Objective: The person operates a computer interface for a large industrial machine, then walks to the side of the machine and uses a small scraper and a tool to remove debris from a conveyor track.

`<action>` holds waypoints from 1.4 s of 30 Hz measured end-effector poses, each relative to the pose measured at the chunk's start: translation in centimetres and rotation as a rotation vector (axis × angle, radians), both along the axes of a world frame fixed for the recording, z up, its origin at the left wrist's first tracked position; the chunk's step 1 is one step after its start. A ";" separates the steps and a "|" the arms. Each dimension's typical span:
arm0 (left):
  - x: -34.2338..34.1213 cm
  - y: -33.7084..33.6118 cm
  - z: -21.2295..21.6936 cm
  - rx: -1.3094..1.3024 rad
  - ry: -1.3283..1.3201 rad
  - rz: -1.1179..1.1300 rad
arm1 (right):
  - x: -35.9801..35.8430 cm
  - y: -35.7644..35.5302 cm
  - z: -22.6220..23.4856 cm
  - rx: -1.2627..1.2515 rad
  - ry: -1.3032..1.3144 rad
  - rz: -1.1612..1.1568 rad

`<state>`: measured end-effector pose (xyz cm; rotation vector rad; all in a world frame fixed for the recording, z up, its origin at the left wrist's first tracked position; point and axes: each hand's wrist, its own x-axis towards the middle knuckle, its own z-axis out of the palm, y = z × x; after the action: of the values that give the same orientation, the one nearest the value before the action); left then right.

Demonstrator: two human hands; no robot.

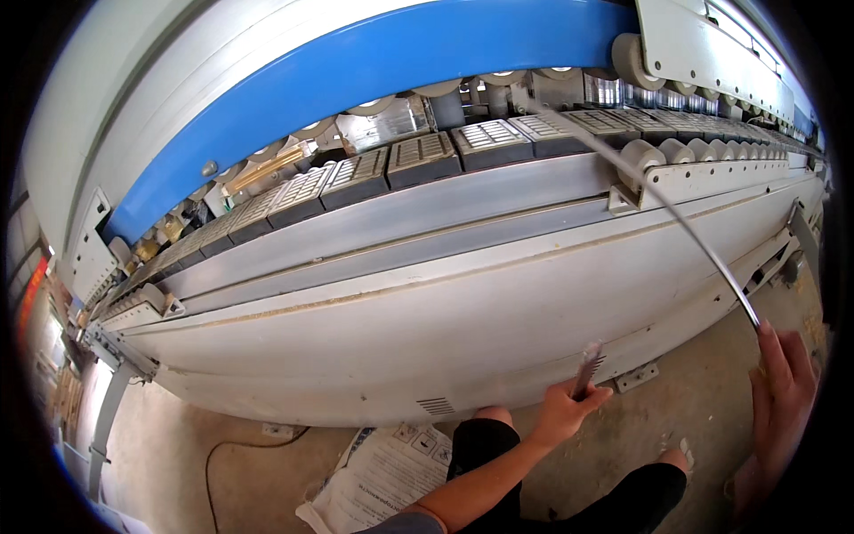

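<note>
The right grip [781, 405] is closed around the near end of a long silvery rod [721, 270], pinching it between the thumb and the fingers. From that grip the rod runs up and away to the left, crossing in front of a bank of pale rollers [680, 153] on a bracket; its far end (a pale blur) lies over the row of dark blocks [421, 160] with slotted, lighter tops. Whether that end touches a block, I cannot tell.

The left grip [562, 415], well apart from the right one and lower to its left, is clenched on a short, narrow brownish tool [587, 369]. The tool stands out above the fist, tilted slightly to the right (it is too blurred to name its kind).

Just beyond the left grip spreads the broad white panel [382, 338] of a long machine; farther up and to the left of both grips, a blue beam [400, 53] arches over the blocks. Below and left of the left grip, a white printed sack [382, 485] lies on the floor [205, 418], with a dark cable [210, 463] curving farther left. The person's dark-clad legs [614, 507] are below the left grip.
</note>
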<state>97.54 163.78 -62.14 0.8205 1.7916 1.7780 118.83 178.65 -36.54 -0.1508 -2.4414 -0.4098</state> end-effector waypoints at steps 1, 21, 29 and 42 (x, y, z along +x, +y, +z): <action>-0.2 -1.0 -0.7 -0.039 0.002 0.087 | -2.7 -0.4 0.2 -0.034 -0.007 0.085; -0.3 -1.7 -10.6 -0.151 0.190 0.041 | -10.0 -9.4 6.1 0.022 -0.054 0.007; -1.4 -3.1 -9.2 -0.245 0.127 -0.049 | -11.4 -7.9 4.4 0.001 0.014 0.120; -0.8 -5.7 -3.9 0.104 -0.211 -0.028 | -9.6 -5.7 4.6 0.148 -0.011 -0.036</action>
<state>96.74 158.08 -66.05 0.6662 1.5577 1.8763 109.18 172.93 -31.90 -0.1293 -2.4116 -0.6066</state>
